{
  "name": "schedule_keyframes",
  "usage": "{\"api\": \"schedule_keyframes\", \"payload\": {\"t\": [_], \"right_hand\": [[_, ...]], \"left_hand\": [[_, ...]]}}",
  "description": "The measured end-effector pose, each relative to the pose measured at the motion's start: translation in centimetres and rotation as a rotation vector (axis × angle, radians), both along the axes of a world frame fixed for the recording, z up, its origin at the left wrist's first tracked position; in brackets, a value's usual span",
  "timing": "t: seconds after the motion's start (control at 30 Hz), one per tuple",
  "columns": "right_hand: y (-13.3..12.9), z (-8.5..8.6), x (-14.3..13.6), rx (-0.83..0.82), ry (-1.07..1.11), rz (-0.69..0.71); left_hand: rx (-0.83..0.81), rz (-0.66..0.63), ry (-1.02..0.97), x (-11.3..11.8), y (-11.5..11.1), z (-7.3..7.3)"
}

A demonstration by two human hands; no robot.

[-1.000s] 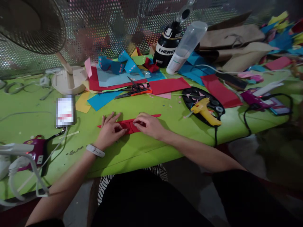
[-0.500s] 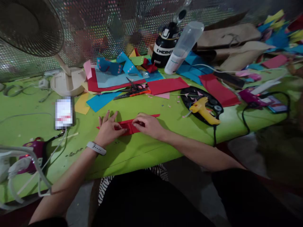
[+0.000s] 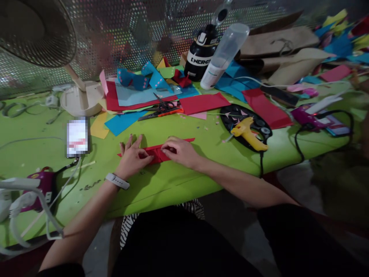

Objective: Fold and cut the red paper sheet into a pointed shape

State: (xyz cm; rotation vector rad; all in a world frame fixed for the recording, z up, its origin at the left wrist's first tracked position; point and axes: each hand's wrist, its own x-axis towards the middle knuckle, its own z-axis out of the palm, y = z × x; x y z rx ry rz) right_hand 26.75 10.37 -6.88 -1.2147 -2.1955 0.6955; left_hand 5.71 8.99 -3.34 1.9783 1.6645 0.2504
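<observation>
A folded red paper strip point(image 3: 157, 155) lies on the green table point(image 3: 173, 184), with a crease across its middle part between my hands. My left hand point(image 3: 133, 157) rests on the strip's left end, fingers spread and thumb tip pressing the paper. On the other side, my right hand point(image 3: 181, 152) is closed, with thumb and forefinger pinched at the paper near the crease. Its palm and fingers hide part of the strip, whose right tip sticks out beyond the knuckles. A pale watch point(image 3: 117, 181) is on my left wrist.
A yellow glue gun point(image 3: 248, 132) lies on a black palette point(image 3: 226, 115) to the right. Scissors point(image 3: 161, 109) and coloured paper lie behind. A phone point(image 3: 77, 136) and purple power strip point(image 3: 40, 188) with cables are left; a fan point(image 3: 82, 96) and bottles point(image 3: 200, 55) stand farther back.
Both hands stay almost in place. The red paper between my fingertips now looks slightly bent up near the crease. The view has shifted very little.
</observation>
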Motion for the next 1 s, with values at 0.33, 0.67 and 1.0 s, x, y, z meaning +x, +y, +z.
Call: {"api": "schedule_keyframes", "payload": {"t": [0.33, 0.67, 1.0], "right_hand": [[0.07, -0.10, -0.04, 0.001, -0.007, 0.004], [0.16, 0.13, -0.07, -0.015, -0.087, -0.010], [0.04, 0.22, -0.19, -0.022, -0.082, -0.024]], "left_hand": [[0.035, -0.017, -0.023, -0.47, -0.41, -0.67], [0.015, -0.050, -0.160, -0.31, -0.79, -0.24], [0.038, -0.032, -0.048, 0.42, -0.83, -0.53]]}}
